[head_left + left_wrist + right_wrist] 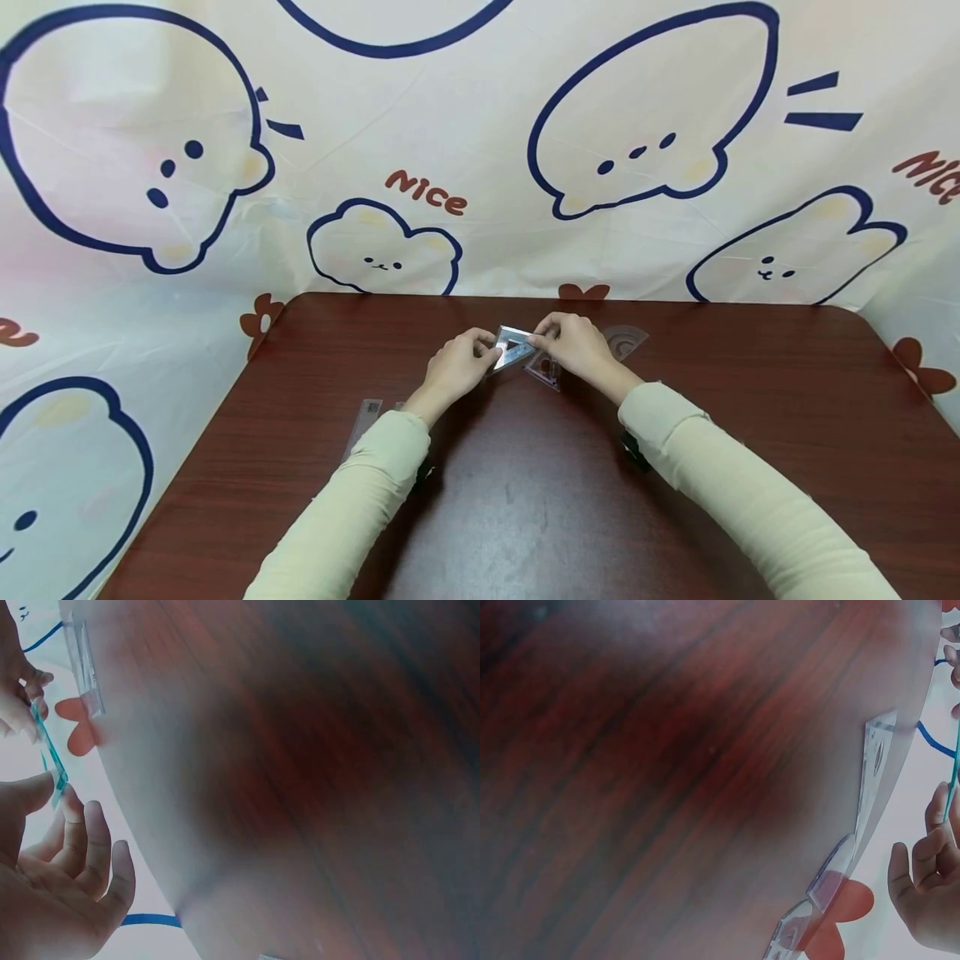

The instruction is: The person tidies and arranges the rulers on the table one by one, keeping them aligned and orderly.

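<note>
A small clear set square (513, 347) with a triangular cut-out is held up above the table between both hands. My left hand (456, 367) pinches its left side between thumb and fingers. At its right corner, my right hand (573, 343) pinches it too. Seen nearly edge-on, the set square (51, 750) looks teal in the left wrist view, with the left thumb and index finger at its lower end. Below the right hand, a second clear set square (545, 372) lies on the table, partly covered. A clear protractor (626, 340) lies just behind the right wrist.
A clear ruler (363, 425) lies on the dark wooden table (525, 517) beside the left forearm, which covers part of it. A small clear piece (399, 406) shows next to it, mostly hidden. A printed cloth (495, 167) hangs behind the table's far edge.
</note>
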{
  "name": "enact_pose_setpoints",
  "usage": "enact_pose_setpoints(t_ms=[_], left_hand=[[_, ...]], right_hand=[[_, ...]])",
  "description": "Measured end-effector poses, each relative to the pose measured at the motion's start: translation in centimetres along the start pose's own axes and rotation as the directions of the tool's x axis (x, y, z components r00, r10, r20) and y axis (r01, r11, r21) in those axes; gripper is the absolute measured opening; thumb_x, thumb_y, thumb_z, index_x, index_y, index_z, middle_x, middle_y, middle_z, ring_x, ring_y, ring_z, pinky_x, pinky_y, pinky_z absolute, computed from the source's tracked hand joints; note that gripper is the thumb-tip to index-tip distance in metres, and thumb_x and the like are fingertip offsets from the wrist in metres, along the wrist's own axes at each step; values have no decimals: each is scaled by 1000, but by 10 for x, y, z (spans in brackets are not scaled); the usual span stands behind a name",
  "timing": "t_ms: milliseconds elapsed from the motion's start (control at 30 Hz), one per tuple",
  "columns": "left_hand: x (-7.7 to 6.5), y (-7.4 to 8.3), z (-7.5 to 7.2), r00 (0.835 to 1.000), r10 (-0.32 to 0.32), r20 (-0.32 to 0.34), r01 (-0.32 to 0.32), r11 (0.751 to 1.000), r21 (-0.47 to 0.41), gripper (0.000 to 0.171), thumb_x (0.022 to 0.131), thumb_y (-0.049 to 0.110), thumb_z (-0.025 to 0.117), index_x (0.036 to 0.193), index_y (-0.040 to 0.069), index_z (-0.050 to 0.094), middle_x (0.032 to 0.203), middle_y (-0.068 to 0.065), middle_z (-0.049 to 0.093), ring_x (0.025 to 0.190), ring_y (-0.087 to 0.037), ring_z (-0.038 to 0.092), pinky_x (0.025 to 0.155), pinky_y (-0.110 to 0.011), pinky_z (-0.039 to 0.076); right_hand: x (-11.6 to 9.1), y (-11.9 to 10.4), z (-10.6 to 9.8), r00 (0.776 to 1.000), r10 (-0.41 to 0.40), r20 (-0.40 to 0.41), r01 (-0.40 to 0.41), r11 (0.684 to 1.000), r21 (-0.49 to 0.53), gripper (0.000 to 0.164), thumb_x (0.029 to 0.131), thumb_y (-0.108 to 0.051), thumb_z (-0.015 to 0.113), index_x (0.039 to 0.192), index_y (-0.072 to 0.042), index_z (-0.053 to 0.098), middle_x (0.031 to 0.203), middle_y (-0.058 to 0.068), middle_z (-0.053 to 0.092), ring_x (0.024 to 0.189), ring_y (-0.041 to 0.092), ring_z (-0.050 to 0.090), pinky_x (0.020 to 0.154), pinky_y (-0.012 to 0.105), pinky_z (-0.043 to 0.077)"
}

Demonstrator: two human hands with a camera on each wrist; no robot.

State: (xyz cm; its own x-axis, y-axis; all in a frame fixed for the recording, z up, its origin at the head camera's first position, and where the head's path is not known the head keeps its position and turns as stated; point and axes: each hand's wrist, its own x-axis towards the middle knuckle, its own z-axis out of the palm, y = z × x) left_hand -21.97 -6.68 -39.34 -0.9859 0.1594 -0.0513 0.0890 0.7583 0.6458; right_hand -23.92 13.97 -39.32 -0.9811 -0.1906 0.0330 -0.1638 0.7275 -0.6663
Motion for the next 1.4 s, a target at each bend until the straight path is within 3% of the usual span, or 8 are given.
enact_pose_setpoints(t_ms=[233,600,967,1133,1400], left_hand=[[-4,-5,-3,1000,26,-3,-26,1000,-1,27,98,35,62,116,16,70,98,3,69,88,-17,62,79,-42,46],[-12,-8,-12,996,84,25,-84,996,-9,25,98,35,63,117,19,69,96,3,68,82,-15,61,73,-39,46],[-20,-10,-18,991,105,79,-104,994,-17,21,97,34,65,112,20,71,89,6,68,73,-13,59,66,-35,43],[-25,-10,-22,990,104,98,-105,994,1,21,97,36,65,108,20,72,84,8,68,66,-12,58,64,-35,42],[-31,-13,-23,984,116,136,-119,993,15,20,97,37,64,104,20,72,80,10,66,61,-12,57,62,-34,43]], right_hand=[[-7,-2,2,1000,-15,11,15,1000,15,22,95,-32,69,100,-11,71,80,1,68,61,14,58,57,32,45],[-20,-7,4,1000,-13,10,13,1000,19,20,95,-31,69,98,-12,71,83,0,69,58,14,58,56,32,46],[-34,-10,6,998,-27,59,24,998,52,19,95,-30,69,97,-12,74,71,-1,67,51,16,58,50,31,44],[-39,-12,7,997,-22,76,17,998,57,19,94,-31,69,97,-13,74,73,2,69,52,17,59,50,31,45],[-49,-14,8,996,-37,77,34,999,39,16,93,-32,71,93,-16,75,73,-4,68,54,13,59,53,32,45]])
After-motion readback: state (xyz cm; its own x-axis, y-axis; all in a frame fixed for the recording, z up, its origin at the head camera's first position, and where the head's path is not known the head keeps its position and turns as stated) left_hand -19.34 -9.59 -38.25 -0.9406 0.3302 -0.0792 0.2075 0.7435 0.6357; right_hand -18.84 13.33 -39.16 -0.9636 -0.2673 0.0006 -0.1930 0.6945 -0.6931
